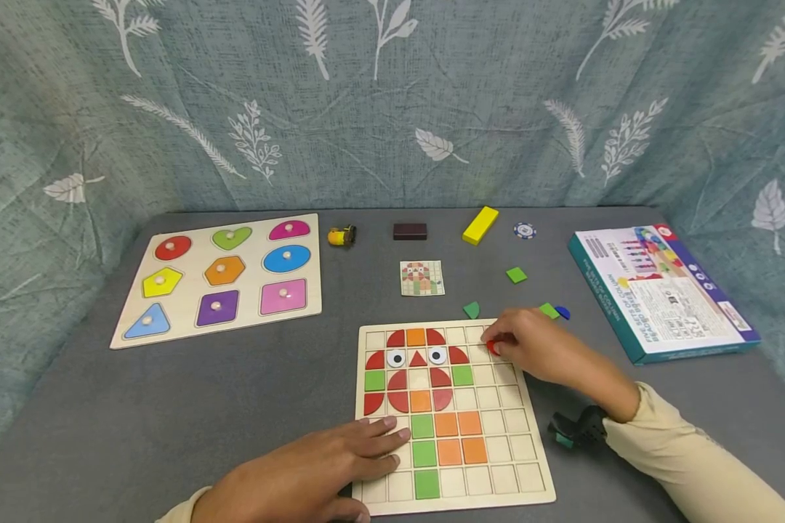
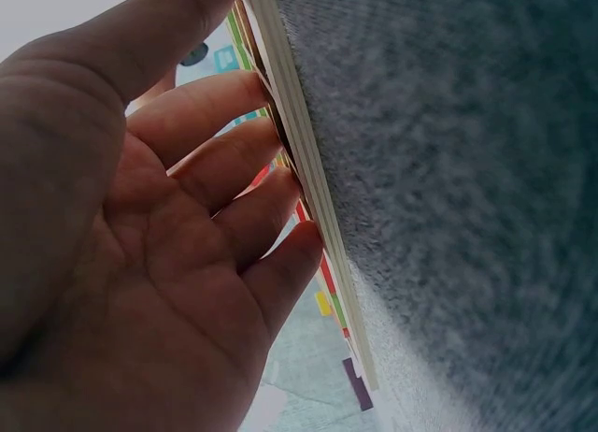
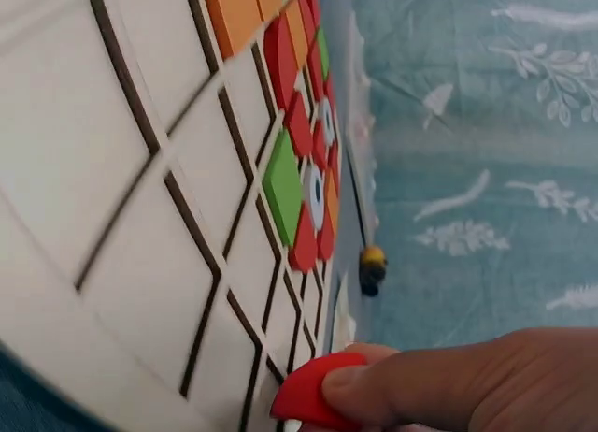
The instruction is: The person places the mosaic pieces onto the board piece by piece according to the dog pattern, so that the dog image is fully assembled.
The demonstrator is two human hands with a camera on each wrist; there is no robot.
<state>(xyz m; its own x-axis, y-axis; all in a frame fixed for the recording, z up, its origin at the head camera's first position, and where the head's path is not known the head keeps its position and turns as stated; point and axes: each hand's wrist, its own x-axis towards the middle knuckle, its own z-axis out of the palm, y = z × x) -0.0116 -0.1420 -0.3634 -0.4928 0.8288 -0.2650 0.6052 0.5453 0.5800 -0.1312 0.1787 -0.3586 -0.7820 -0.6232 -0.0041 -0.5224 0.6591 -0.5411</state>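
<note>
Where head view blurs it, right hand (image 3: 467, 385) pinches red piece (image 3: 313, 390).

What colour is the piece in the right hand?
Red piece, clearest in the right wrist view.

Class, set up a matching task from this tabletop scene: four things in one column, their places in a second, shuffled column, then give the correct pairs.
Things
1. red piece
2. left hand
3. pattern card
4. yellow block

Places
A. beside the poker chip, at the table's far edge
B. flat on the grid board, lower left
C. pinched in the right hand
D. lying just beyond the grid board

Pairs: 1-C, 2-B, 3-D, 4-A
</note>
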